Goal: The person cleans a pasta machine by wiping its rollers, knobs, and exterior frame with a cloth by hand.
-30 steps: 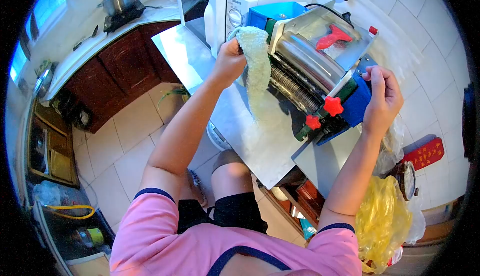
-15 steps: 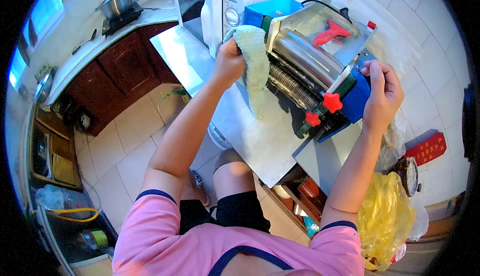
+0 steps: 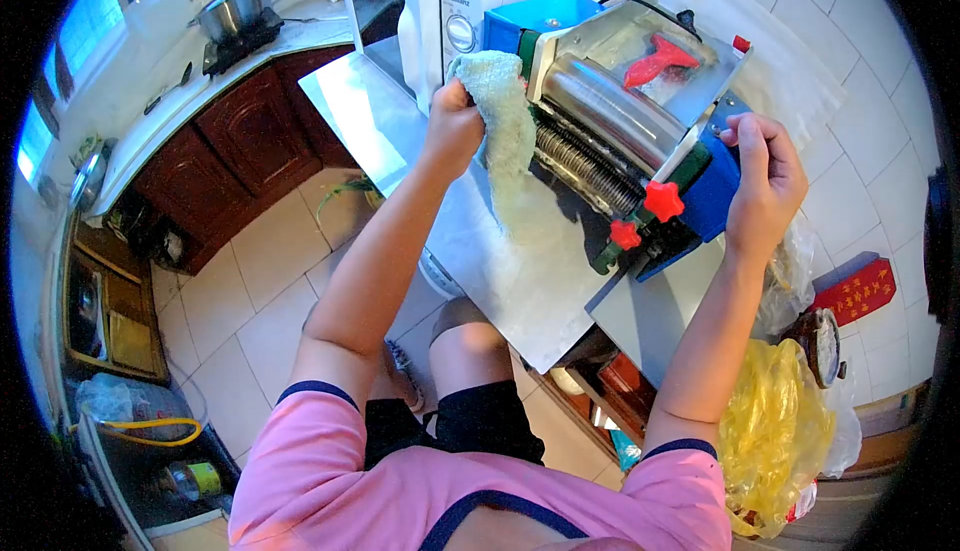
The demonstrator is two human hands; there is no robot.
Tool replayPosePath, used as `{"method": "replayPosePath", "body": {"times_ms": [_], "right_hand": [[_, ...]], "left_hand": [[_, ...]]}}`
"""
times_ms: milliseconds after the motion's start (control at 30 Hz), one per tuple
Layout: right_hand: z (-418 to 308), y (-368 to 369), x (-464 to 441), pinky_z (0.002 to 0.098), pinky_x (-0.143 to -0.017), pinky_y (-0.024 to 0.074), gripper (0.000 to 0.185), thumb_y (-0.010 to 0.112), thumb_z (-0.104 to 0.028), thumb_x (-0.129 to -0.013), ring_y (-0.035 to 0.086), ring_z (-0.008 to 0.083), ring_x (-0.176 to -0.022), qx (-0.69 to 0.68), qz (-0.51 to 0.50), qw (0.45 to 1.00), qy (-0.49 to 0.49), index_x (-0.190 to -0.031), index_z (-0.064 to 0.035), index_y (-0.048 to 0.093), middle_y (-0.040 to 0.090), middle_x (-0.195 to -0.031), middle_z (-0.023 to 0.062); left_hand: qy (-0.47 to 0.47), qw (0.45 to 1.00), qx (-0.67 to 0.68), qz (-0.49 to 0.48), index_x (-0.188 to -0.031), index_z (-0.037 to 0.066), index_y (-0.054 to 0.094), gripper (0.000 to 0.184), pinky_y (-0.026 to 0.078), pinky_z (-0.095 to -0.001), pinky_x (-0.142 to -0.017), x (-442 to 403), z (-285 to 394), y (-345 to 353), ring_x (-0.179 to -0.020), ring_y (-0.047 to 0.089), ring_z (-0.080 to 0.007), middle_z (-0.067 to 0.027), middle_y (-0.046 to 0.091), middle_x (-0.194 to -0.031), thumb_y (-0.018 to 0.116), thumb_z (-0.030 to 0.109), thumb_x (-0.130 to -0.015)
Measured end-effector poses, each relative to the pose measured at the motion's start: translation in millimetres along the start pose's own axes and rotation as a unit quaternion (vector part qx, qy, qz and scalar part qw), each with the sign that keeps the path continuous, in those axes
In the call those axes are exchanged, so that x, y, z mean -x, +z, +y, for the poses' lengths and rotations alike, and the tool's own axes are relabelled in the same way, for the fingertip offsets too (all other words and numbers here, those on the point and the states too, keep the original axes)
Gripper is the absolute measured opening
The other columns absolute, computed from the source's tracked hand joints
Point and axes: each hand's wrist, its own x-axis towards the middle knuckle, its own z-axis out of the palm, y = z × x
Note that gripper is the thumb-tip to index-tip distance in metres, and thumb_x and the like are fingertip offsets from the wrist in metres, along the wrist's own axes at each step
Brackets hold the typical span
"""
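Observation:
My left hand [image 3: 455, 129] is closed on a pale green cloth [image 3: 508, 131], which drapes down by the left end of a noodle machine [image 3: 615, 106]. Steel rollers, a ridged cutter [image 3: 585, 166] and two red star knobs [image 3: 664, 201] show on the machine. At its right side, my right hand [image 3: 765, 176] has thumb and fingers pinched together beside the blue side panel [image 3: 715, 186]. Whatever small part lies between those fingertips is too small to make out. A red plastic piece [image 3: 660, 61] rests on the machine's top tray.
A white microwave [image 3: 465, 26] with its door open stands behind to the left. The pale tabletop [image 3: 540, 301] ends close to my knees. Yellow plastic bags [image 3: 780, 431] hang at the right, near a red box [image 3: 855, 291]. A pot [image 3: 235, 11] sits on the far-left counter.
The cloth in my left hand has shifted slightly and its hanging end lies a little differently. My right hand stays in nearly the same place.

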Motion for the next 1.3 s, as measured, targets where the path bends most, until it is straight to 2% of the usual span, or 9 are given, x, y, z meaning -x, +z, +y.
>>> {"method": "replayPosePath", "body": {"times_ms": [267, 367, 400, 700, 800, 867, 1100, 1200, 1300], "right_hand": [[0.5, 0.4, 0.0, 0.0217, -0.069, 0.0446, 0.017, 0.056, -0.013, -0.088, 0.057, 0.0086, -0.073, -0.008, 0.001, 1.000, 0.002, -0.084, 0.0008, 0.063, 0.062, -0.078, 0.0045], [0.7, -0.1, 0.6, 0.0216, -0.069, 0.0446, 0.017, 0.056, -0.013, -0.088, 0.057, 0.0085, -0.073, -0.005, 0.001, 1.000, 0.012, -0.084, 0.0009, 0.063, 0.062, -0.078, 0.0045], [-0.3, 0.6, 1.0, 0.0216, -0.069, 0.0446, 0.017, 0.056, -0.014, -0.088, 0.057, 0.0085, -0.073, -0.008, 0.001, 1.000, 0.010, -0.084, 0.0010, 0.063, 0.062, -0.078, 0.0044], [-0.2, 0.4, 0.4, 0.0217, -0.069, 0.0445, 0.016, 0.056, -0.013, -0.088, 0.056, 0.0084, -0.072, -0.008, 0.001, 1.000, 0.009, -0.084, 0.0013, 0.063, 0.062, -0.078, 0.0040], [-1.5, 1.1, 0.3, 0.0219, -0.069, 0.0446, 0.016, 0.056, -0.013, -0.088, 0.056, 0.0085, -0.072, -0.012, 0.000, 1.000, 0.005, -0.084, 0.0013, 0.063, 0.062, -0.078, 0.0041], [-1.5, 0.8, 0.5, 0.0221, -0.069, 0.0448, 0.016, 0.056, -0.013, -0.088, 0.057, 0.0086, -0.072, -0.013, -0.001, 1.000, 0.003, -0.084, 0.0013, 0.063, 0.062, -0.078, 0.0041], [-2.1, 0.5, -0.1, 0.0227, -0.069, 0.0454, 0.017, 0.056, -0.014, -0.088, 0.058, 0.0089, -0.072, -0.008, 0.003, 1.000, 0.008, -0.085, 0.0010, 0.063, 0.062, -0.078, 0.0040], [2.0, -0.9, -0.2, 0.0228, -0.070, 0.0454, 0.017, 0.057, -0.014, -0.088, 0.058, 0.0089, -0.073, -0.007, -0.004, 1.000, 0.008, -0.085, 0.0008, 0.063, 0.063, -0.078, 0.0039], [3.5, 0.1, 0.0, 0.0228, -0.070, 0.0452, 0.017, 0.057, -0.015, -0.088, 0.058, 0.0090, -0.073, -0.016, -0.003, 1.000, 0.006, -0.085, 0.0007, 0.063, 0.063, -0.078, 0.0040]], "left_hand": [[0.082, 0.987, -0.133, 0.042, -0.100, 0.001, 0.061, 0.022, 0.046, -0.0250, -0.074, -16.8, -4.3, 11.5, -0.082, 0.059, -0.0129, -0.0043, 0.064, -0.091, 0.057, 0.001, -0.078], [0.055, 0.996, -0.055, 0.037, -0.097, 0.002, 0.061, 0.020, 0.047, -0.0263, -0.076, 2.3, -4.9, 4.6, -0.085, 0.060, -0.0135, -0.0044, 0.064, -0.092, 0.060, -0.002, -0.077], [0.096, 0.979, -0.179, 0.012, -0.105, 0.002, 0.058, 0.029, 0.047, -0.0284, -0.082, 11.1, -0.8, 0.3, -0.092, 0.059, -0.0152, -0.0063, 0.063, -0.100, 0.062, -0.005, -0.076], [0.154, 0.965, -0.160, 0.142, -0.117, 0.002, 0.046, 0.053, 0.041, -0.0335, -0.091, 43.6, -34.2, -14.7, -0.103, 0.054, -0.0192, -0.0080, 0.056, -0.110, 0.071, -0.001, -0.071], [0.230, 0.939, -0.228, 0.117, -0.116, 0.002, 0.048, 0.052, 0.042, -0.0349, -0.089, 33.7, -32.5, -9.3, -0.103, 0.054, -0.0243, -0.0114, 0.057, -0.110, 0.070, 0.001, -0.069], [0.350, 0.794, -0.483, 0.113, -0.109, 0.003, 0.055, 0.044, 0.042, -0.0360, -0.086, 21.2, -15.2, -1.6, -0.100, 0.054, -0.0308, -0.0156, 0.057, -0.106, 0.068, 0.004, -0.066], [0.264, 0.863, -0.429, 0.033, -0.094, 0.002, 0.063, 0.025, 0.047, -0.0393, -0.075, -0.1, 7.0, 9.2, -0.087, 0.059, -0.0338, -0.0170, 0.060, -0.093, 0.062, 0.001, -0.069], [0.312, 0.837, -0.448, 0.030, -0.087, 0.001, 0.063, 0.020, 0.048, -0.0384, -0.062, -12.1, 5.0, 4.4, -0.071, 0.059, -0.0338, -0.0190, 0.059, -0.082, 0.061, 0.000, -0.067], [0.310, 0.815, -0.490, 0.018, -0.086, 0.000, 0.062, 0.019, 0.048, -0.0395, -0.063, -8.5, 20.1, 8.5, -0.074, 0.059, -0.0355, -0.0203, 0.059, -0.082, 0.060, -0.001, -0.067]]}}
